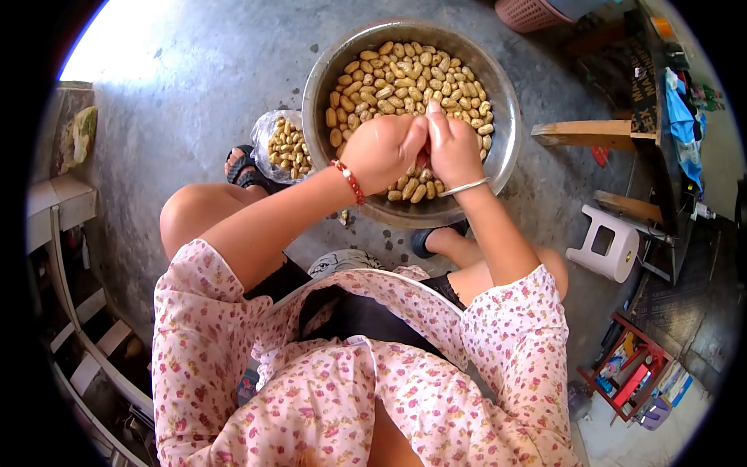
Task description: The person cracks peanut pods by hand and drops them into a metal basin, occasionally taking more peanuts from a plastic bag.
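Many peanuts (405, 82) fill the metal basin (510, 148) on the floor in the head view, and those visible look whole; a smaller lot sits in a plastic bag (264, 131) beside it. Plenty seems left to handle, but what is finished cannot be told. Above the nuts, the left hand (381, 152) and right hand (457, 148) meet, fingers curled; how tightly, and around what, is hidden. They mask some nuts. A stool (624, 253) stands clear, at right; nothing else obstructs the basin.
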A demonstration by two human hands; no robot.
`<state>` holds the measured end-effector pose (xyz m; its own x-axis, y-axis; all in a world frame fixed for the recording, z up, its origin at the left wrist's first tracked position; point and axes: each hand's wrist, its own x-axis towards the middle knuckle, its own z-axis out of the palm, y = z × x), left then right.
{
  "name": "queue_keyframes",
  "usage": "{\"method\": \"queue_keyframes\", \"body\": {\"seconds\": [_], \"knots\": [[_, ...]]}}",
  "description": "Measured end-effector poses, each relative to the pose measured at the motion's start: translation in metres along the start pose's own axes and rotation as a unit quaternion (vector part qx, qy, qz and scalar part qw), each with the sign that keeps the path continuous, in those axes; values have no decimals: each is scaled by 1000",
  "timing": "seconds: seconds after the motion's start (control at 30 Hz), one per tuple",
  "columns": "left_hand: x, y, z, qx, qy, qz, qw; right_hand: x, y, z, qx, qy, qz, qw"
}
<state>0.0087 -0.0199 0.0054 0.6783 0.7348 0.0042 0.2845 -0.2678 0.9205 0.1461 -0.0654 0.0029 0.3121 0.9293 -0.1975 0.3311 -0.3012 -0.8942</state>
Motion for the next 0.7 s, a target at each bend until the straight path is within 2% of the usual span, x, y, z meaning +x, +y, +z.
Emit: {"method": "queue_keyframes", "body": {"seconds": [0.03, 0.07, 0.1, 0.17, 0.2, 0.23, 0.27, 0.3, 0.33, 0.37, 0.4, 0.43, 0.47, 0.5, 0.53, 0.57, 0.6, 0.63, 0.67, 0.7], "knots": [[2, 1, -1, -114, -28, -114, 987, -1, 2, 4, -99, 44, -100, 989], [6, 2, -3, -224, -55, -225, 947, -5, -8, 4, -173, 86, -189, 963], [11, 2, -7, -328, -80, -330, 882, -6, -11, 6, -189, 97, -220, 952], [11, 6, -8, -262, -33, -309, 914, -8, -15, 11, -219, 116, -281, 927], [8, 10, -6, -83, 37, -173, 981, -6, -12, 17, -172, 122, -211, 955], [6, 12, -4, 101, 103, -28, 989, -2, -13, 18, -105, 111, -124, 980], [9, 9, -5, 251, 118, 76, 958, 3, -20, 9, 104, -6, 105, 989], [10, 11, -6, 213, 85, 49, 972, 8, -30, -2, 300, -121, 323, 890], [12, 15, -8, 175, 51, 23, 983, 7, -34, -6, 261, -130, 326, 899], [14, 18, -9, 135, 17, -2, 991, 5, -32, -5, 158, -94, 229, 956], [16, 22, -8, -7, 22, -53, 998, 2, -28, -3, 51, -54, 129, 989], [17, 26, -10, -191, -15, -186, 964, 0, -26, -2, -57, -13, 26, 998], [23, 25, -17, -296, -72, -285, 909, -5, -34, -1, -226, 65, -141, 962], [30, 19, -27, -393, -125, -375, 830, -5, -33, -1, -252, 88, -207, 941], [32, 13, -35, -465, -179, -381, 779, -3, -33, -1, -277, 109, -274, 915], [29, 15, -32, -404, -127, -345, 838, -1, -32, -1, -300, 128, -339, 883], [23, 20, -25, -340, -73, -305, 887, 2, -36, 0, -273, 129, -352, 886], [21, 23, -20, -270, -19, -261, 927, 2, -36, 1, -184, 101, -264, 941], [19, 21, -15, -17, 119, -14, 993, 1, -36, 3, -93, 73, -169, 978], [18, 19, -15, -31, 98, -32, 994, 1, -36, 5, -1, 42, -72, 996]]}}
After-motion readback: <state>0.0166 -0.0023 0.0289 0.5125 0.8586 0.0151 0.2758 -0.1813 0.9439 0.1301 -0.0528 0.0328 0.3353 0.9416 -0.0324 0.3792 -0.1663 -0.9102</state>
